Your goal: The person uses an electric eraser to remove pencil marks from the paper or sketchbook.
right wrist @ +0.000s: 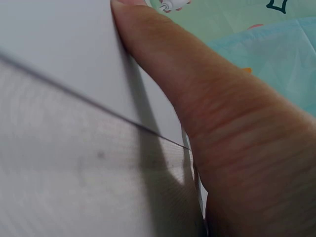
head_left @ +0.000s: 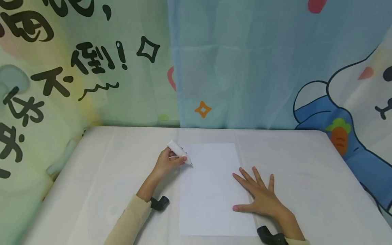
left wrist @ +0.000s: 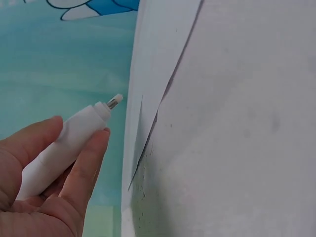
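My left hand (head_left: 166, 163) pinches a thick white pen (head_left: 177, 149) between thumb and fingers, over the upper left edge of a blank white sheet of paper (head_left: 211, 190). The pen's narrow tip points down and right, close over the paper. In the left wrist view the pen (left wrist: 64, 150) shows a short metal tip with a white end. With fingers spread, my right hand (head_left: 260, 195) rests across the paper's right edge. Its thumb (right wrist: 168, 54) lies over the sheet in the right wrist view.
The paper lies on a white-covered table (head_left: 92, 190). Behind the table hangs a printed cloth (head_left: 239, 78) with characters and a cartoon figure. A black wrist device (head_left: 160, 203) sits on the left wrist and another device (head_left: 271, 235) on the right.
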Action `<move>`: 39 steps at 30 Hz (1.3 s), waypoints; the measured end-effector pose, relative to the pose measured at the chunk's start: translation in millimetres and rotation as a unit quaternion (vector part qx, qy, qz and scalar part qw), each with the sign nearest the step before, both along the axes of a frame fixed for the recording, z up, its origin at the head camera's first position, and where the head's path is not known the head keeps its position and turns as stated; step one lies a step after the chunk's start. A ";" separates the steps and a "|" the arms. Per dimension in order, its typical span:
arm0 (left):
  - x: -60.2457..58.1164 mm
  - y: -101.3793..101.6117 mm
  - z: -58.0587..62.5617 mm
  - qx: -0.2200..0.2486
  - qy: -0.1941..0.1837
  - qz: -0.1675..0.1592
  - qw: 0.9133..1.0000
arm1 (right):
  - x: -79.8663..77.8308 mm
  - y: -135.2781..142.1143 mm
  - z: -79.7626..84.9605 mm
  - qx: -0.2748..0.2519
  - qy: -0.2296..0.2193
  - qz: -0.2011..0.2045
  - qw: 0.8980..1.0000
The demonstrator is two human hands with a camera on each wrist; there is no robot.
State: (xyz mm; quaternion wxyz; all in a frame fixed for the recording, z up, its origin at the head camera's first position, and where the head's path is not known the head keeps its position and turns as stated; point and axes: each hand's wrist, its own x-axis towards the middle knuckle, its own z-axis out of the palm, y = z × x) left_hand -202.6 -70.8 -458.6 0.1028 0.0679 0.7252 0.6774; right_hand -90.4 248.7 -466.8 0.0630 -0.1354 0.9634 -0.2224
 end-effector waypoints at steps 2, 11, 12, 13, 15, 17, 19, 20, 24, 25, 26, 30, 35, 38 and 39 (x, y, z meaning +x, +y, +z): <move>-0.3 0.6 -0.3 0.001 -0.001 0.004 1.000 | 0.7 -0.9 -0.1 0.001 -0.002 -0.003 1.000; 0.4 -1.0 -5.9 -0.008 -0.006 0.035 0.999 | -0.7 -3.2 -2.2 0.006 -0.004 -0.002 1.000; 0.3 -1.5 -6.7 -0.009 -0.006 0.039 0.999 | -1.0 -3.5 -2.4 0.007 -0.003 -0.002 1.000; 0.0 -1.8 -7.6 -0.009 -0.006 0.042 0.999 | -1.1 -3.7 -2.6 0.008 -0.003 -0.002 1.000; -0.1 -2.1 -8.5 -0.008 -0.005 0.041 0.999 | -0.9 -3.7 -2.5 0.008 -0.002 -0.002 1.000; -0.2 -2.0 -8.7 -0.010 -0.004 0.033 0.999 | -0.6 -3.6 -2.2 0.009 -0.001 -0.003 1.000; 0.2 -1.8 -8.8 -0.016 0.001 0.025 1.000 | -0.4 -3.3 -1.7 0.008 -0.001 -0.003 1.000; 0.3 -1.6 -8.7 -0.019 0.003 0.021 1.000 | -0.4 -3.2 -1.3 0.007 -0.001 -0.004 1.000; 1.1 -0.7 -7.8 -0.027 0.011 0.011 1.000 | -0.4 -2.3 0.0 0.004 -0.002 -0.005 1.000; 1.3 -0.7 -7.9 -0.028 0.014 0.009 0.999 | -0.3 -2.3 0.1 0.003 -0.003 -0.004 1.000; 1.5 -0.7 -7.6 -0.028 0.013 0.009 1.000 | -0.2 -2.3 0.1 0.003 -0.003 -0.004 1.000; 1.8 -0.6 -7.4 -0.030 0.013 0.009 0.999 | 0.1 -2.5 -0.3 0.002 -0.004 -0.004 1.000; 1.1 -0.6 -9.2 -0.033 0.025 0.007 0.999 | 0.0 -2.6 -0.6 0.005 -0.003 -0.004 1.000; 0.3 -0.5 -9.7 -0.034 0.026 0.006 0.999 | 0.1 -2.9 -0.4 0.004 -0.002 -0.005 1.000; 0.3 -0.6 -9.8 -0.034 0.025 0.006 0.999 | 0.1 -3.0 -0.3 0.003 -0.002 -0.005 1.000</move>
